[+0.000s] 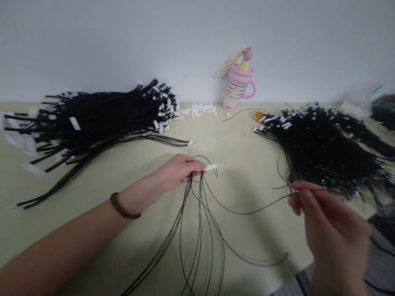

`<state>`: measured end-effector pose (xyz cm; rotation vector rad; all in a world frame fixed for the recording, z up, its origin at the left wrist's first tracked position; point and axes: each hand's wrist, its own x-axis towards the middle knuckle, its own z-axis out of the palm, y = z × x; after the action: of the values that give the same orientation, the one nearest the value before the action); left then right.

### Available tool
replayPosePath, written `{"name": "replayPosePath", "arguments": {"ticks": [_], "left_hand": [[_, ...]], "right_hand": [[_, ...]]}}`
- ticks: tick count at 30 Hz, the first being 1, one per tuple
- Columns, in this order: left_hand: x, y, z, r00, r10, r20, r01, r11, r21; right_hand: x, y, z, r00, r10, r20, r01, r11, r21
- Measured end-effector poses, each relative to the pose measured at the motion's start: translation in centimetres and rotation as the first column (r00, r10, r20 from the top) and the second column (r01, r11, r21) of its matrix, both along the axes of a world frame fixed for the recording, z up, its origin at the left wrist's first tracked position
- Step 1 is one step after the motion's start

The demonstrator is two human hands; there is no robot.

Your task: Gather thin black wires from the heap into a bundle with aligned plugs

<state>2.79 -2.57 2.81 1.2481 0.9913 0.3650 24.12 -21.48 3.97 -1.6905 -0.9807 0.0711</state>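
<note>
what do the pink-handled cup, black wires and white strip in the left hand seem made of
Cup: likely plastic or rubber, fairly matte, its pink parts looking moulded. Wires: probably plastic-coated, dull black, bending in smooth loose curves. White strip in the left hand: perhaps plastic, opaque, though too blurred to be sure.

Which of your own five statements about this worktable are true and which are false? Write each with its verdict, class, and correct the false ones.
1. The left hand grips a white strip with thin black wires hanging below it. True.
2. The right hand holds nothing. False: it pinches a thin black wire.
3. Small white pieces lie between the left-hand black pile and the pink-handled cup. True.
4. The dark bracelet is on the right wrist. False: it is on the left wrist.
5. Another black pile lies on the right. True.
</note>
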Motion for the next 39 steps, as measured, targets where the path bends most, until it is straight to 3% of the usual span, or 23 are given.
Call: {"name": "replayPosePath", "arguments": {"ticks": [4, 9, 15, 23, 33, 39], "left_hand": [[0.5, -1.2, 0.0, 1.0, -0.012, 0.013, 0.013, 0.997, -0.077], [0.9, -2.3, 0.7, 0.997, 0.015, 0.079, -0.002, 0.985, -0.171], [1.0, -2.6, 1.0, 0.998, -0.005, 0.064, 0.016, 0.986, -0.169], [0.9, -2.8, 0.3, 0.998, -0.043, 0.043, 0.048, 0.992, -0.12], [0.9, -3.2, 1.0, 0.995, -0.092, -0.027, 0.089, 0.991, -0.098], [1.0, -3.3, 1.6, 0.991, -0.119, -0.061, 0.114, 0.991, -0.077]], "right_hand": [[-2.8, 2.3, 0.2, 0.961, 0.277, -0.009, -0.267, 0.917, -0.297], [-4.5, 3.7, 0.9, 0.861, 0.49, 0.136, -0.414, 0.83, -0.374], [-4.8, 4.2, 0.1, 0.868, 0.483, 0.117, -0.418, 0.837, -0.353], [-4.7, 4.6, -0.5, 0.858, 0.513, 0.027, -0.467, 0.801, -0.376], [-4.8, 4.5, -0.8, 0.848, 0.528, -0.047, -0.503, 0.773, -0.386], [-5.1, 4.6, -1.0, 0.846, 0.533, -0.013, -0.51, 0.801, -0.313]]}}
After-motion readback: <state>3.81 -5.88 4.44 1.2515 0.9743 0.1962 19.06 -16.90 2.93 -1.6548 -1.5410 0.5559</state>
